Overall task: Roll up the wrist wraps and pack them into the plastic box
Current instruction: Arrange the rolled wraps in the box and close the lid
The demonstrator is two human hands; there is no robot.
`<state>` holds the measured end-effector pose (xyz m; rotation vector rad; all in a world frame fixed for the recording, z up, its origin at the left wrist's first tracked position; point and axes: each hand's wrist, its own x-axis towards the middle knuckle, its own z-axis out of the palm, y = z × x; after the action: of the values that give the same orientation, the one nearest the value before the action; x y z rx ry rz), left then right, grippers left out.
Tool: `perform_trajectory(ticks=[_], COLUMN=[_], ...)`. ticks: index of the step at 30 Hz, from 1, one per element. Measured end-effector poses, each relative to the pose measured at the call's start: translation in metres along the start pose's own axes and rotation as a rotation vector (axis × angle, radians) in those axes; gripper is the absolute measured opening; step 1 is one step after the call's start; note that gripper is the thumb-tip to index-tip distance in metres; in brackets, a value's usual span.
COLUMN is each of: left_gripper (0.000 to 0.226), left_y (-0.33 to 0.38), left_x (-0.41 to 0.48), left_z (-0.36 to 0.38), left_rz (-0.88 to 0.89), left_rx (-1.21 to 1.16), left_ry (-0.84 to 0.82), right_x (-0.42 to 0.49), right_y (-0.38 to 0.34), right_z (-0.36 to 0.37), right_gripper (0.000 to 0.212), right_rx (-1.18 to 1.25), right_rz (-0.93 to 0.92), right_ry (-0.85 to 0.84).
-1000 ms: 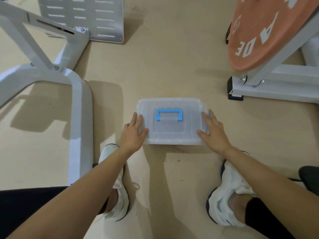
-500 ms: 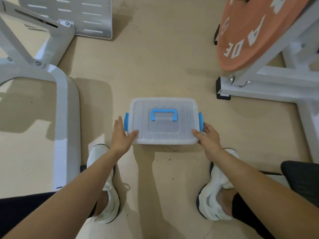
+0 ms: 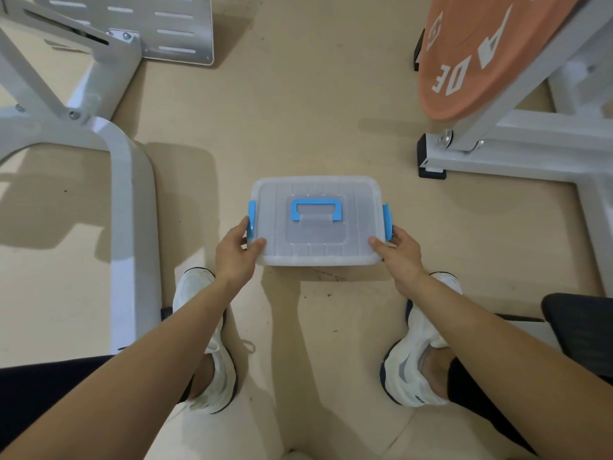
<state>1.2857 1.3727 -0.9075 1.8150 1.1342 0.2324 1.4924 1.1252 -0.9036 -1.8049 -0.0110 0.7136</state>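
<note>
Shifted to corners, left hand, right hand gripping plastic box

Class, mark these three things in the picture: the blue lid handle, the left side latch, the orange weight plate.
blue lid handle [image 3: 316,204]: head view, top bar.
left side latch [image 3: 252,217]: head view, its middle.
orange weight plate [image 3: 464,28]: head view, bare face between markings.

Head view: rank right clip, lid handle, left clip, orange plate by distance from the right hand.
1. Right clip: right end of plastic box, by right hand.
2. Lid handle: lid centre.
3. Left clip: left end.
4. Orange plate: far upper right.
</note>
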Motion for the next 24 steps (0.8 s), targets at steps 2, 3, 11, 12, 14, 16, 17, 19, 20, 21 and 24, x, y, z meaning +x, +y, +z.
perform_trajectory(ticks=[2, 3, 11, 12, 14, 16, 17, 19, 20, 21, 24], left_gripper=[0.06, 0.059, 0.061, 0.061, 0.062, 0.064, 0.065, 0.062, 0.059, 0.055, 0.04], left_y=[0.002, 0.003, 0.003, 0.002, 0.0, 0.003, 0.005, 0.014, 0.022, 0.029, 0.059], left_x=[-0.001, -0.002, -0.004, -0.003, -0.004, -0.004, -0.003, 0.001, 0.003, 0.006, 0.014], left_z=[0.003, 0.004, 0.003, 0.002, -0.001, -0.007, -0.012, -0.023, -0.03, -0.036, -0.056], left_rz=[0.049, 0.061, -0.011, -0.009, 0.006, 0.026, 0.038, 0.069, 0.08, 0.091, 0.098], left_rx=[0.177, 0.235, 0.121, 0.129, 0.139, 0.176, 0.217, 0.342, 0.397, 0.438, 0.507], left_ry=[0.028, 0.037, 0.014, 0.005, -0.036, -0.09, -0.11, -0.133, -0.142, -0.156, -0.297], right_x=[0.0, 0.0, -0.007, -0.005, -0.003, -0.003, -0.004, -0.005, -0.006, -0.005, -0.005], right_y=[-0.001, -0.002, -0.012, -0.013, -0.013, -0.013, -0.014, -0.02, -0.025, -0.031, -0.059], right_z=[0.0, 0.001, 0.005, 0.003, 0.0, -0.004, -0.007, -0.014, -0.018, -0.022, -0.03], right_gripper=[0.044, 0.044, 0.045, 0.044, 0.046, 0.055, 0.059, 0.066, 0.069, 0.071, 0.074], right_rx=[0.011, -0.003, -0.559, -0.587, -0.577, -0.525, -0.509, -0.545, -0.591, -0.651, -0.865], right_rz=[0.014, 0.006, -0.253, -0.261, -0.249, -0.199, -0.17, -0.125, -0.099, -0.083, -0.059], right_ry=[-0.012, 0.0, 0.094, 0.077, 0.04, 0.007, -0.015, -0.083, -0.126, -0.167, -0.296])
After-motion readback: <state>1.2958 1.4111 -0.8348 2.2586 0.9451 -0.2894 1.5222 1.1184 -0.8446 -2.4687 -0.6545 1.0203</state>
